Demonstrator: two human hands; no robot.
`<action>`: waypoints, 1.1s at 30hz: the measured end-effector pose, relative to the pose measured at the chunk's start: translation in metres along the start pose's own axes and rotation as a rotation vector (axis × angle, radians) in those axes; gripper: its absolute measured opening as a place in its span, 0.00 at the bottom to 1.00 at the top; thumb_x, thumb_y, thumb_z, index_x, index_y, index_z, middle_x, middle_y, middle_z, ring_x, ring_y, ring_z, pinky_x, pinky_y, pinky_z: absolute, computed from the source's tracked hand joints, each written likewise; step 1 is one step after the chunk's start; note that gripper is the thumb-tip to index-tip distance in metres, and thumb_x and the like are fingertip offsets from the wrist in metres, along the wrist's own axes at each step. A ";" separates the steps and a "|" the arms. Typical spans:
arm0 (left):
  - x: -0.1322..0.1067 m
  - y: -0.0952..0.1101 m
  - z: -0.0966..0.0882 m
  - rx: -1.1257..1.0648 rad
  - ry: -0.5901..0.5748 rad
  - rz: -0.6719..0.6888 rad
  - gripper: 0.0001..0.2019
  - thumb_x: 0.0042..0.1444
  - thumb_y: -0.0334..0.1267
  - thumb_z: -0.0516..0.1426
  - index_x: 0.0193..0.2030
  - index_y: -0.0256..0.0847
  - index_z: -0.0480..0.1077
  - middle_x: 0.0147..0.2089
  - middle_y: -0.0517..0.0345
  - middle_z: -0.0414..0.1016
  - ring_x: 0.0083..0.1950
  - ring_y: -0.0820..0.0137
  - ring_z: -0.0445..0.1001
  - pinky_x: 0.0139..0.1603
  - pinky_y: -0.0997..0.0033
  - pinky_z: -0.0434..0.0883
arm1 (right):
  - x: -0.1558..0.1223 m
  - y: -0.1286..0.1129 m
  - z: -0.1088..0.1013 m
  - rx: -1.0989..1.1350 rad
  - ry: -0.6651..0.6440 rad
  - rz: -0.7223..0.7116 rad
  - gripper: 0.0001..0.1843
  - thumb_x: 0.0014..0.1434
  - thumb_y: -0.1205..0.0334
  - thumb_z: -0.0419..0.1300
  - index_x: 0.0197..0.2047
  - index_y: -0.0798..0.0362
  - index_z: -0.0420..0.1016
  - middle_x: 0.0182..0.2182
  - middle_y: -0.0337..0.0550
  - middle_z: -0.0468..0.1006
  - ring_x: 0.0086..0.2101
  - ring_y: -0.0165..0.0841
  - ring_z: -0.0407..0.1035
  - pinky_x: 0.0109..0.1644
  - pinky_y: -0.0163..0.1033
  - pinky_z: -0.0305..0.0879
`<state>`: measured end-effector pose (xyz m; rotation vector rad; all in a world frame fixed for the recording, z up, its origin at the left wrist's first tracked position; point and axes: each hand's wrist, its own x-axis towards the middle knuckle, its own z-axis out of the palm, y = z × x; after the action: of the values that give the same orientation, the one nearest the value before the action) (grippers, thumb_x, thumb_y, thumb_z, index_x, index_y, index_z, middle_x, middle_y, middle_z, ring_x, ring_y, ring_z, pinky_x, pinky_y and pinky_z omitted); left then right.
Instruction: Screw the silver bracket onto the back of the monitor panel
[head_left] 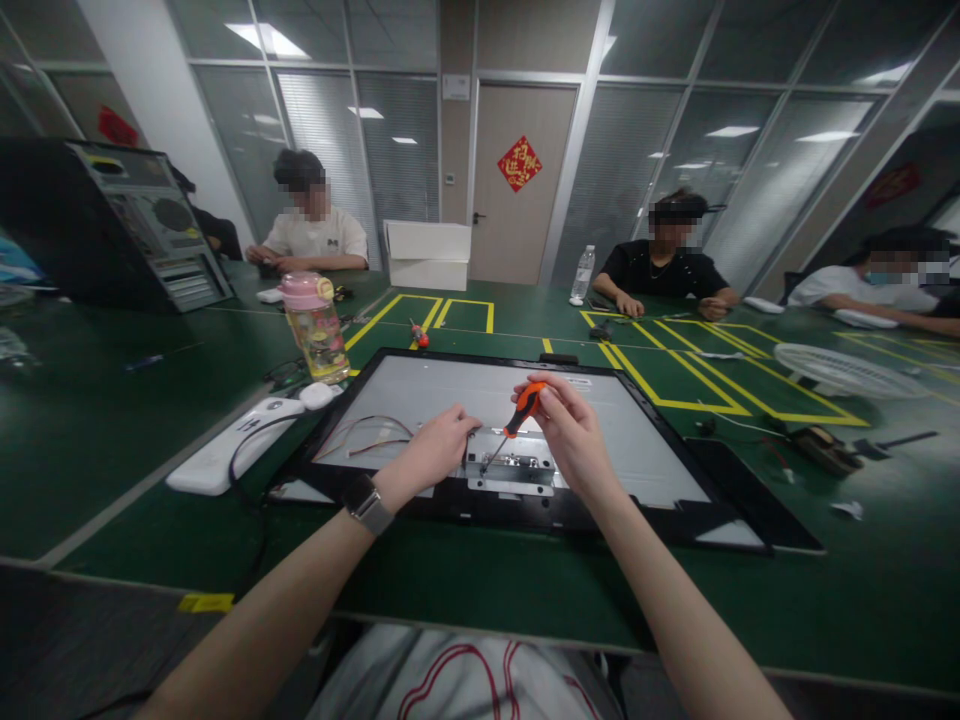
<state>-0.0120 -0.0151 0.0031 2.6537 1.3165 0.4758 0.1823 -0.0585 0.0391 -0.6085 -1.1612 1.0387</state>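
My right hand (pixel 568 430) is closed around the orange and black handle of a screwdriver (pixel 525 408). Its thin shaft slants down and left, the tip at a metal bracket (pixel 510 472) near the front of an opened flat display panel (pixel 360 385). My left hand (pixel 444 446) rests at the bracket's left end, fingers bent together; whether they pinch anything is hidden. Thin wires (pixel 382 445) lie on the panel left of that hand. The panel lies flat, grey-white with a black frame.
Left of the panel are a white power bank-like case (pixel 232 445) and a pink-lidded bottle (pixel 311 325). A computer tower (pixel 127 225) stands far left. A black flat piece (pixel 750 490) lies right of the panel. Several people sit across the green table (pixel 480 590).
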 end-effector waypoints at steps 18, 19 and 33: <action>0.001 0.002 -0.001 0.001 -0.013 -0.020 0.20 0.63 0.27 0.45 0.56 0.39 0.71 0.48 0.49 0.70 0.47 0.66 0.73 0.52 0.66 0.69 | -0.002 0.005 -0.003 -0.131 0.010 -0.054 0.13 0.62 0.53 0.60 0.48 0.43 0.79 0.42 0.42 0.81 0.45 0.38 0.74 0.56 0.50 0.65; 0.001 0.003 -0.002 0.002 -0.016 -0.024 0.20 0.63 0.27 0.45 0.56 0.39 0.71 0.48 0.49 0.70 0.47 0.66 0.73 0.52 0.66 0.69 | -0.002 0.005 -0.003 -0.132 0.013 -0.054 0.12 0.61 0.54 0.61 0.48 0.43 0.79 0.41 0.41 0.82 0.45 0.37 0.74 0.56 0.49 0.65; 0.000 0.005 -0.006 0.000 -0.031 -0.029 0.20 0.63 0.27 0.45 0.56 0.39 0.71 0.48 0.49 0.69 0.46 0.66 0.73 0.51 0.65 0.70 | 0.001 0.004 -0.005 -0.181 0.073 -0.044 0.09 0.53 0.55 0.68 0.39 0.44 0.80 0.33 0.36 0.77 0.34 0.31 0.70 0.44 0.41 0.67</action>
<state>-0.0099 -0.0183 0.0100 2.6272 1.3451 0.4295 0.1851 -0.0554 0.0343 -0.7542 -1.2070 0.8721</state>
